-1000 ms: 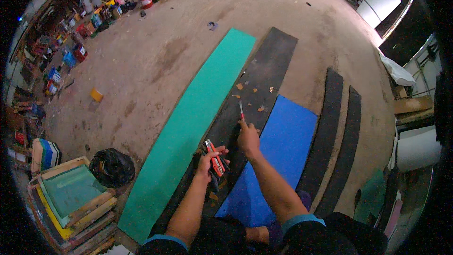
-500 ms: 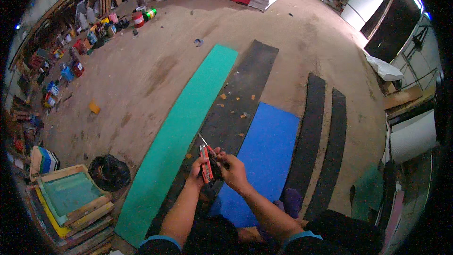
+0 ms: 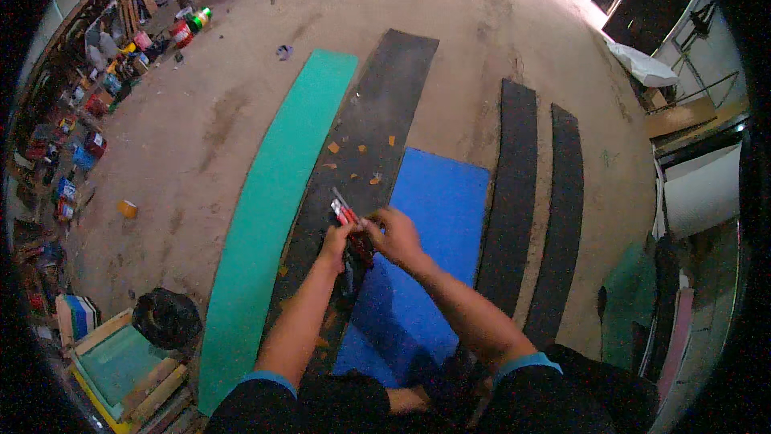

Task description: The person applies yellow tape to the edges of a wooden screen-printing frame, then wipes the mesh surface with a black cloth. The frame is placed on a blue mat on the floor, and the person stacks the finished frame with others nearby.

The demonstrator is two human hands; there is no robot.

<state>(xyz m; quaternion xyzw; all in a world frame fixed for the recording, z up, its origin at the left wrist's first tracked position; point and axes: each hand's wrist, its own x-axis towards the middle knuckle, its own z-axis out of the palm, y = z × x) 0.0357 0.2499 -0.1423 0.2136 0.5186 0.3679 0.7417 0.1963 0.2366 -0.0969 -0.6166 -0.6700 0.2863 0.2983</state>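
Observation:
In front of me my left hand [image 3: 336, 246] is closed around a narrow red-and-white case [image 3: 338, 207], held upright. Beside it, my right hand [image 3: 393, 235] pinches what looks like a red utility knife, its thin metal blade [image 3: 338, 193] pointing up and away. The two hands nearly touch, and the fingers partly hide both items. Below them lies a long black mat strip [image 3: 393, 81] scattered with small orange scraps [image 3: 362, 148]. To its left runs a green mat strip [image 3: 273, 185]; to its right, a blue mat [image 3: 442, 209] lies beneath my right forearm.
Two narrow black strips [image 3: 514, 185] [image 3: 565, 193] lie at the right. Wooden frames [image 3: 152, 394] and a black bag [image 3: 166, 318] stand at the lower left. Cans and bottles [image 3: 84, 157] line the left wall. White sheets [image 3: 707, 193] lean at the right.
My view has shifted, so the mats sit higher and further left. Both hands stay together; the blade and case now overlap more closely, and the right fingers have closed in by the left hand.

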